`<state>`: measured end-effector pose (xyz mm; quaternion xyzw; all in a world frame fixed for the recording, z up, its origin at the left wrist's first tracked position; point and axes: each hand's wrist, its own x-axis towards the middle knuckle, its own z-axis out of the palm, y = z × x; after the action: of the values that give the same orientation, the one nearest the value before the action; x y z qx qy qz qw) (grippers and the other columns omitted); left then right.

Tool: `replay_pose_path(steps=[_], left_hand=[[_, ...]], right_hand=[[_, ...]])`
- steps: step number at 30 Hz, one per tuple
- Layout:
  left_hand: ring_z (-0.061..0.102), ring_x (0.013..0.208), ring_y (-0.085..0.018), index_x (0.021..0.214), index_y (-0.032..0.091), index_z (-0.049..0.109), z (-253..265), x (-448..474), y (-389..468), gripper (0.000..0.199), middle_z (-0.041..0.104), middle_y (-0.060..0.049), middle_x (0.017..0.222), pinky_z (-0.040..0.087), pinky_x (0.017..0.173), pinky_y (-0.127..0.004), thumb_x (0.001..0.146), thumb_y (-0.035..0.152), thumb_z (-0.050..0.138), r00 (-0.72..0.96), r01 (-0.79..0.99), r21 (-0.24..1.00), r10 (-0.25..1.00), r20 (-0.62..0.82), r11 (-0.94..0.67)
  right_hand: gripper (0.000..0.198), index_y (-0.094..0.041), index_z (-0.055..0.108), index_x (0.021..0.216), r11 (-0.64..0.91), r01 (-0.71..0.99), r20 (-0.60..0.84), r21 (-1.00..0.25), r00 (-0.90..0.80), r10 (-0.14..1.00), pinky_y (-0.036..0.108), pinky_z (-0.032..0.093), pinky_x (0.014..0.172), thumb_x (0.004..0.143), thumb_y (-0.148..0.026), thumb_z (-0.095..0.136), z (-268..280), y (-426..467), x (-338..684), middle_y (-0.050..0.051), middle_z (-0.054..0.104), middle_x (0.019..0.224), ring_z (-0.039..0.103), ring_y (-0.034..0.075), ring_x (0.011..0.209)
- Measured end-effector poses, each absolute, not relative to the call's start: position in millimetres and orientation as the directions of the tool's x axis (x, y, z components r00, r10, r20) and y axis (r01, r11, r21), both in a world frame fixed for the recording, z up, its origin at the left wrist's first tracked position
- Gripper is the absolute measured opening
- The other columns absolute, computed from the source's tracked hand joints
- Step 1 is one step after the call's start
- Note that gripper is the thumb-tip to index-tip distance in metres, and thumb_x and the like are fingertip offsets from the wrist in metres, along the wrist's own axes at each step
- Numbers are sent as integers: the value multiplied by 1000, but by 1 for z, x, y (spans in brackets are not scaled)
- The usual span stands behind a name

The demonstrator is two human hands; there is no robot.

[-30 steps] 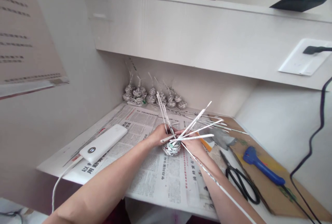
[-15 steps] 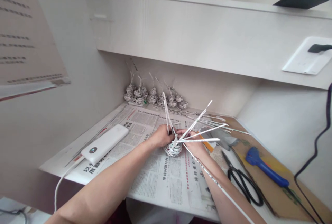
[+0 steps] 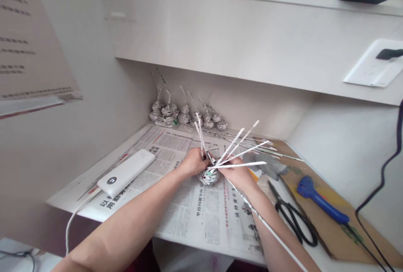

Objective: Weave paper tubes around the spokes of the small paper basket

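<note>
A small round woven paper basket sits on the newspaper, with several rolled paper strips fanning up and to the right from its top. My left hand is closed on the basket's left rim, the thumb at its opening. On the right side, my right hand is closed round a long paper strip that trails down along my right forearm. The right fingertips are partly hidden behind the fanned strips.
Several woven paper gourds stand along the back wall, with loose paper strips beside them. A white power bank lies left. Black scissors and a blue glue gun on cardboard are at right. A shelf overhangs the back.
My right hand has shifted slightly, and the fanned strips have spread and changed angle. The basket has turned or tilted a little. My left hand stays at its rim.
</note>
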<state>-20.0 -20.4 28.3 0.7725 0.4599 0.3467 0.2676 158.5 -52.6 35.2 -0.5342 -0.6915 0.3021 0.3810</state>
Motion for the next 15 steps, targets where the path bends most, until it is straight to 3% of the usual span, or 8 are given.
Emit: replay_pose_path(steps=[11,15], left_hand=[[66,77,-18,86,16,74,30,-20,-24,24,74,-5,81,49,71,-24,72,17,55,341,507,760,904,257,-407],[66,77,-18,84,16,74,32,-20,-24,21,73,-4,79,49,73,-25,72,17,56,344,480,770,898,275,-420]], right_hand=[[12,-19,65,65,126,477,102,-870,-76,992,26,41,59,65,-30,68,35,-50,161,-1,65,64,58,16,63],[14,-20,69,68,175,343,125,-923,-163,979,27,45,63,67,-34,69,29,-46,166,0,68,67,60,17,67]])
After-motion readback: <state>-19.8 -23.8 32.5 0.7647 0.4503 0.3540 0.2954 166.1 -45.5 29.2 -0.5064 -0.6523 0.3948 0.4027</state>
